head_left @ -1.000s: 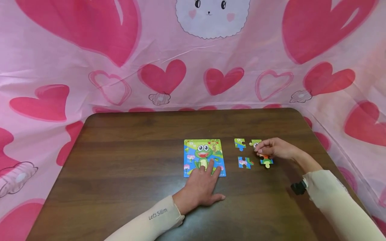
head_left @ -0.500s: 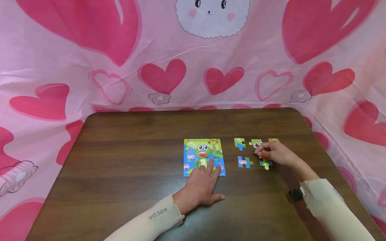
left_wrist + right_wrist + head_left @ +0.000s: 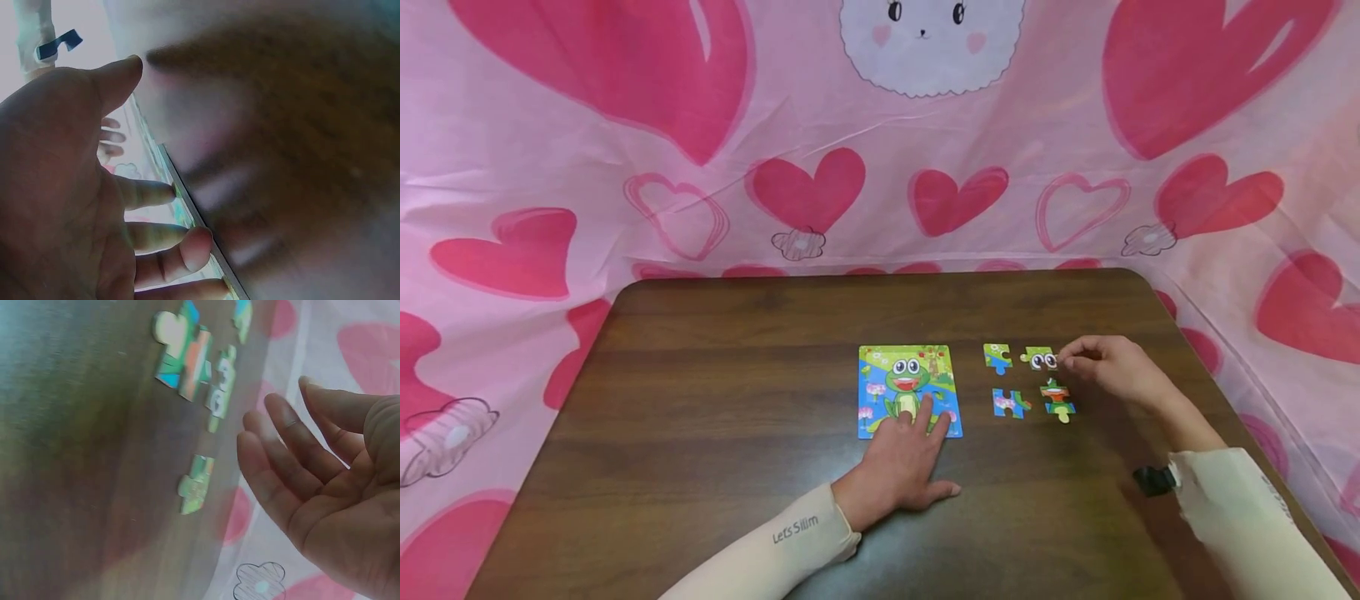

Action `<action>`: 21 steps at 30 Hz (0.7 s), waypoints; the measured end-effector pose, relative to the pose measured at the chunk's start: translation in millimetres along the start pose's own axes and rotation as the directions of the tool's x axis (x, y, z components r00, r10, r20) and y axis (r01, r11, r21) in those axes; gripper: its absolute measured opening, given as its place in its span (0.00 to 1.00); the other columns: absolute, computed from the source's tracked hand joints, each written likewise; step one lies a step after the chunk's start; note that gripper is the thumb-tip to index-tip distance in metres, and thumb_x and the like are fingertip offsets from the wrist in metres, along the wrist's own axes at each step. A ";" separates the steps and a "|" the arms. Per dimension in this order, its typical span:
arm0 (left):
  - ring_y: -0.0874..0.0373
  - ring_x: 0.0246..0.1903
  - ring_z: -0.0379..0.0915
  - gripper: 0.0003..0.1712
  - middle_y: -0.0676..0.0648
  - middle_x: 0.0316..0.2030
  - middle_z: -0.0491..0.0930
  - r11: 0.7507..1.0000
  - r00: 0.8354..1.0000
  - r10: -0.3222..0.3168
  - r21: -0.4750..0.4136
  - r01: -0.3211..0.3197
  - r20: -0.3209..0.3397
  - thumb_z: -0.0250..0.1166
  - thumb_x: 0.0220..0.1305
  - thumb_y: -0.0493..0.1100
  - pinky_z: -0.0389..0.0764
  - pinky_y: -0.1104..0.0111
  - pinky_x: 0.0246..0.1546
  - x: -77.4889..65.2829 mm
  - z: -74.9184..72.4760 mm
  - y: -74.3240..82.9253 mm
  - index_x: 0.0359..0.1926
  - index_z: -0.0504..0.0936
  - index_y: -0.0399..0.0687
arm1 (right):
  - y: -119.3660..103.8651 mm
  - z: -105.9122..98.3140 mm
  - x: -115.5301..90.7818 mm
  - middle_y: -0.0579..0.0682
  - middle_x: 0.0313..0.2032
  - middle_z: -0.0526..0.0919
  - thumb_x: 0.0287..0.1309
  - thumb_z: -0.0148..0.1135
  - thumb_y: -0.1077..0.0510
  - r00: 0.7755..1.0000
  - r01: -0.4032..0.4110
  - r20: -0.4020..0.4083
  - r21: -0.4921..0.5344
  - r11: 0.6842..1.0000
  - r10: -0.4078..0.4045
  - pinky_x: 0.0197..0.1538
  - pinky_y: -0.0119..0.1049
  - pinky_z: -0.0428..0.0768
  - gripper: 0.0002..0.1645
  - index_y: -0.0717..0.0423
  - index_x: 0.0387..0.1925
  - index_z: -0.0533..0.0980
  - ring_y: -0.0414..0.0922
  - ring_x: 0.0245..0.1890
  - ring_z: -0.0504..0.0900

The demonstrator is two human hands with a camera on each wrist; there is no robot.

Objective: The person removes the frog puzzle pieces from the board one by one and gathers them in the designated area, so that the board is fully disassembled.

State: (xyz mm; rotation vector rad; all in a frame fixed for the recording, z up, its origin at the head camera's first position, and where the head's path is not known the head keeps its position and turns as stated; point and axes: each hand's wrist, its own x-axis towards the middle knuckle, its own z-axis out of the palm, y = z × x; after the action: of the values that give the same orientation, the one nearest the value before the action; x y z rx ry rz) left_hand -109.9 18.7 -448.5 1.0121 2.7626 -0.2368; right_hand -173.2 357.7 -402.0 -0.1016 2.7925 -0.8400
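Note:
My left hand (image 3: 901,462) rests with spread fingers on the lower part of a frog jigsaw puzzle (image 3: 917,360) in the head view. From the left wrist view, the fingers lie over the edge of its thin board (image 3: 199,215). My right hand (image 3: 1112,365) hovers right of the frog-eyes puzzle piece (image 3: 1041,360). In the right wrist view its fingers are loosely bent, with nothing between them. A frog-mouth puzzle piece (image 3: 1057,402) lies just below the eyes piece. A green puzzle piece (image 3: 197,485) near this hand shows only in the right wrist view.
Left of the eyes piece lies a green and blue puzzle piece (image 3: 997,358), with a pink-flower piece (image 3: 1009,403) below it. All sit on a brown wooden table (image 3: 722,400). Pink heart-print cloth (image 3: 880,192) hangs behind and beside it.
My right hand has moved right, away from the mouth and eyes pieces, uncovering both. The mouth piece has shifted slightly left. My left hand stays on the frog puzzle.

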 end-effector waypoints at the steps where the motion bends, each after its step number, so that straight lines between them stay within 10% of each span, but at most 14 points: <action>1: 0.52 0.53 0.79 0.56 0.43 0.76 0.60 1.000 1.000 0.001 -0.001 -0.001 0.000 0.50 0.57 0.85 0.69 0.68 0.23 -0.1 -0.2 0.1 0.77 0.58 0.58 | 0.1 -2.9 -0.2 0.57 0.42 0.87 0.71 0.60 0.53 1.000 -0.006 0.004 0.033 0.999 0.005 0.39 0.37 0.79 0.14 0.58 0.49 0.83 0.48 0.38 0.82; 6: 0.52 0.53 0.79 0.56 0.43 0.76 0.60 1.000 1.000 0.002 0.001 -0.002 -0.003 0.51 0.57 0.84 0.69 0.69 0.23 -0.1 -0.4 0.3 0.77 0.59 0.58 | 1.2 -13.6 2.1 0.59 0.44 0.88 0.72 0.59 0.51 1.000 -0.029 0.006 0.189 0.982 0.028 0.41 0.39 0.85 0.21 0.64 0.54 0.79 0.45 0.40 0.87; 13: 0.51 0.55 0.79 0.56 0.42 0.77 0.59 1.000 1.000 0.012 -0.007 -0.012 0.009 0.51 0.58 0.84 0.71 0.68 0.25 0.5 0.5 -1.3 0.77 0.59 0.59 | 5.9 -15.5 6.1 0.34 0.37 0.87 0.75 0.56 0.50 1.000 -0.018 -0.007 0.398 0.917 0.022 0.44 0.38 0.87 0.24 0.68 0.57 0.74 0.35 0.41 0.87; 21: 0.51 0.50 0.80 0.51 0.42 0.75 0.62 0.999 1.000 0.023 -0.026 -0.023 -0.015 0.51 0.61 0.81 0.70 0.67 0.23 0.7 -0.7 -4.5 0.76 0.62 0.58 | 0.7 -0.4 10.7 0.41 0.37 0.88 0.74 0.56 0.52 0.999 -0.035 0.032 0.647 0.762 0.020 0.44 0.35 0.87 0.09 0.46 0.46 0.81 0.39 0.39 0.88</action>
State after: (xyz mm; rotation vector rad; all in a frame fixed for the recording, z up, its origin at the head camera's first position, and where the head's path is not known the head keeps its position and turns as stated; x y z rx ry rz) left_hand -113.4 15.9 -447.6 1.0427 2.7576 -0.1905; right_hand -183.7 357.1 -404.2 0.0484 2.3020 -1.7255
